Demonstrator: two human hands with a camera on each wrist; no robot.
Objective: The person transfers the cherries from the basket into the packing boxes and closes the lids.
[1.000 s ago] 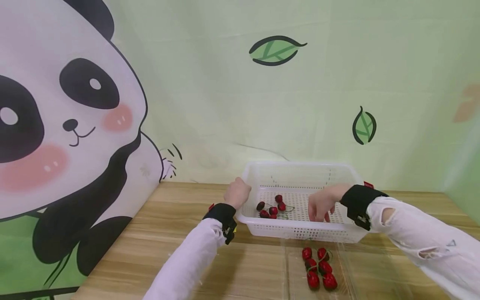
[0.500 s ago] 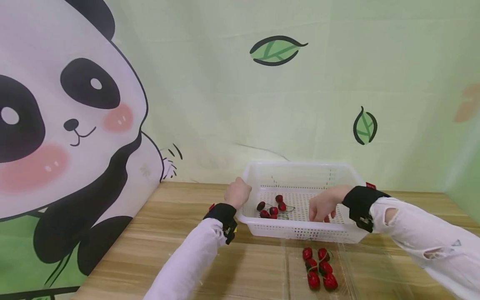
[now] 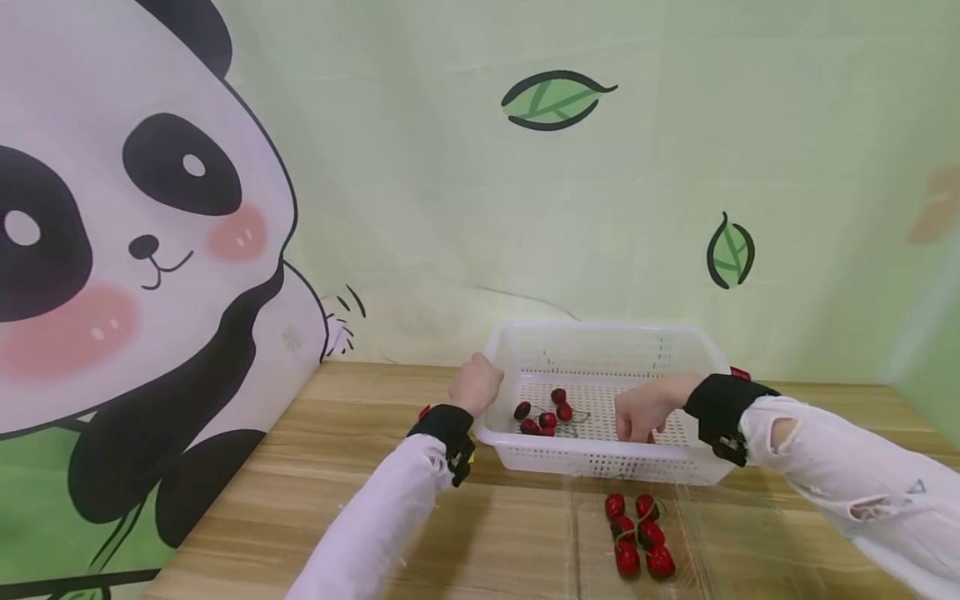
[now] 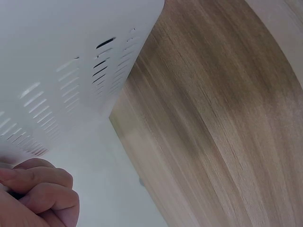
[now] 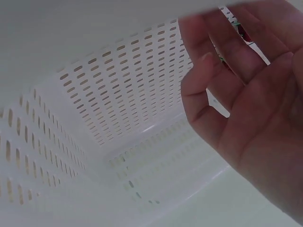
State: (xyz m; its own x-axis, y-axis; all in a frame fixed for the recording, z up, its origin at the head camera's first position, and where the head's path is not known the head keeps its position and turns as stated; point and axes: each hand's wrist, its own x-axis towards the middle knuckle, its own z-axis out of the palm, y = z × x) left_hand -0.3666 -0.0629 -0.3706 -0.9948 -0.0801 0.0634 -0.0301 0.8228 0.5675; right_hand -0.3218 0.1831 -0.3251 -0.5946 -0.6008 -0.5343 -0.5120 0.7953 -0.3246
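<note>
A white perforated plastic basket (image 3: 600, 461) stands at the back of the table. My left hand (image 3: 476, 387) grips its left rim with curled fingers, which also show beside the basket wall in the left wrist view. My right hand (image 3: 647, 408) reaches down inside the basket, right of several red cherries (image 3: 547, 421) with green stems. Its fingertips are hidden, so I cannot tell whether they hold anything. In the right wrist view a cherry (image 5: 244, 33) shows through a gap between the fingers. More cherries (image 3: 637, 537) lie in paired rows in a clear plastic box (image 3: 581, 542) in front.
The wooden table (image 3: 360, 467) runs back to a green cloth backdrop (image 3: 420, 167) with a panda print at the left. The basket stands close to that backdrop. The clear box's right part, possibly its lid, lies below my right sleeve (image 3: 832, 475).
My right hand stays low in the basket; its fingers have drawn a little closer together. The left hand and the cherries have not visibly moved.
</note>
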